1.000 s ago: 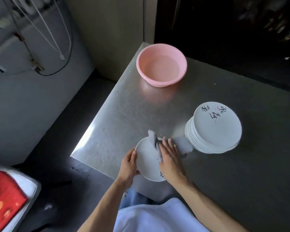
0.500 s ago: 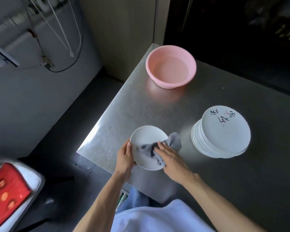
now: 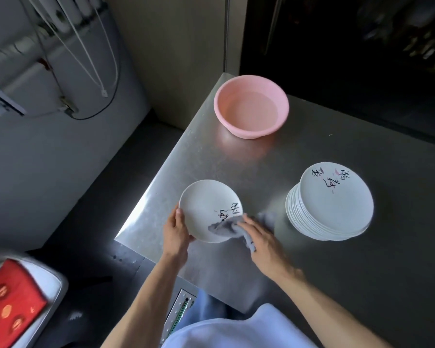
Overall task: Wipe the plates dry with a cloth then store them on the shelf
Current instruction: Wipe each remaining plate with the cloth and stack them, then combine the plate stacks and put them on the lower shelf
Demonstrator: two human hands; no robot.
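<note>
A white plate (image 3: 206,204) with black brush writing is held near the front left corner of the steel table (image 3: 211,156). My left hand (image 3: 176,231) grips its left rim, thumb on top. My right hand (image 3: 259,237) holds a grey cloth (image 3: 226,226) against the plate's lower right part. The cloth trails off toward the right behind my fingers. A stack of several matching white plates (image 3: 334,202) stands on the table to the right.
A pink plastic basin (image 3: 251,106) holding water sits at the table's back left. The table's left edge drops to a dark floor. A white chair with a red cushion (image 3: 13,302) stands at the lower left. Cables hang on the left wall.
The plate has turned in my left hand, so its writing now shows. My right hand has dragged the cloth from the plate's centre to its lower right edge.
</note>
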